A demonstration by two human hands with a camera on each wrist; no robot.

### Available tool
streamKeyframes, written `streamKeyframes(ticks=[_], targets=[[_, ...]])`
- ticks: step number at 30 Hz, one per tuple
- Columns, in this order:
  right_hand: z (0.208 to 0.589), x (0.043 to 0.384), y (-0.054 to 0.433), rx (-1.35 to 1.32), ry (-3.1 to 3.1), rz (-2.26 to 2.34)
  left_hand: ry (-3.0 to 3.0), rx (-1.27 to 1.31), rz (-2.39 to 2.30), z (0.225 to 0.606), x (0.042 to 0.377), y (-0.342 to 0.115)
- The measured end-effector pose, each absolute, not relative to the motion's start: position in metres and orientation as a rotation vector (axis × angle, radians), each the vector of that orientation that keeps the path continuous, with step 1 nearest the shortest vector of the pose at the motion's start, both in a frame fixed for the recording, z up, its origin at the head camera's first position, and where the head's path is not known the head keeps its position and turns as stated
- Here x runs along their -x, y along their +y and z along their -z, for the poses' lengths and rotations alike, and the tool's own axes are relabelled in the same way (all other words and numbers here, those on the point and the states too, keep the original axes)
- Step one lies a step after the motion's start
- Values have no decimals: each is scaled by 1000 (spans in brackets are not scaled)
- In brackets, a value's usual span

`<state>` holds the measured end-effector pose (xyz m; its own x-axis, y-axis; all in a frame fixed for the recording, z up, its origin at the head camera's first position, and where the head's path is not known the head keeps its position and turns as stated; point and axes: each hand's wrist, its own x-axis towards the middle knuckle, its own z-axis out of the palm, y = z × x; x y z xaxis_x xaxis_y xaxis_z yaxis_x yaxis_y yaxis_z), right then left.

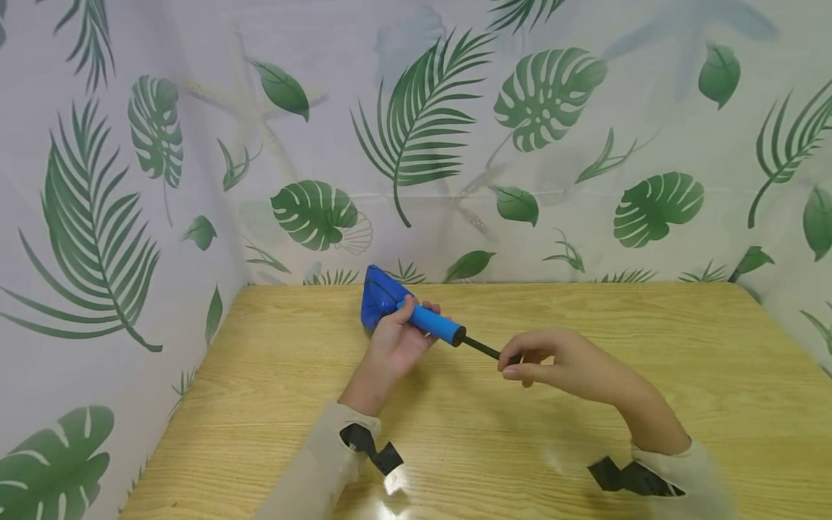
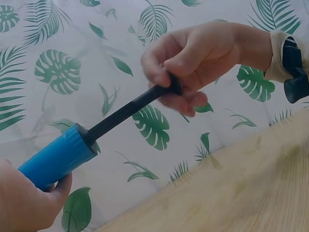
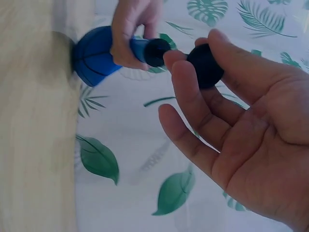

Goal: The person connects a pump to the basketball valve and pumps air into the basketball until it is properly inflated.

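Observation:
A hand pump with a blue barrel (image 1: 439, 324) and a black plunger rod (image 1: 481, 347) is held slanting above the table. My left hand (image 1: 398, 345) grips the barrel, thumb on top. At its far end is a blue ball (image 1: 375, 297) with black lines, looking creased and underinflated; whether the pump's tip is in the ball is hidden. On the other end, my right hand (image 1: 552, 363) pinches the black round handle (image 3: 207, 67) between thumb and fingertips. A long stretch of rod (image 2: 123, 114) shows outside the barrel in the left wrist view.
Below both hands lies a light wood-grain table (image 1: 520, 448). A white cloth backdrop (image 1: 448, 245) with green leaf prints rises behind its back edge and along the left. Black straps (image 1: 373, 448) cross the sleeves at both wrists.

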<state>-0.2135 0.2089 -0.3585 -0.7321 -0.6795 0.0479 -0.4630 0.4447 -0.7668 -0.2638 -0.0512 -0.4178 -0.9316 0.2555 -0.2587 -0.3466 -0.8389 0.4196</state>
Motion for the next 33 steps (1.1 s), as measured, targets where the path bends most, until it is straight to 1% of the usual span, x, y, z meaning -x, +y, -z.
streamKeyframes(ticks=[6,12,14,22,33], targets=[[344,208,227,1000,2418,1163,634,285,-2754,417,266,-57],[343,209,233,1181,2333,1176,652,252,-2741,419,265,-55],[344,210,232,1205,2331,1169,667,242,-2738,420,264,-53],[351,213,222,1066,2432,1233,647,219,-2764,422,258,-43],[382,222,191,1041,2530,1354,700,223,-2718,428,250,-29]])
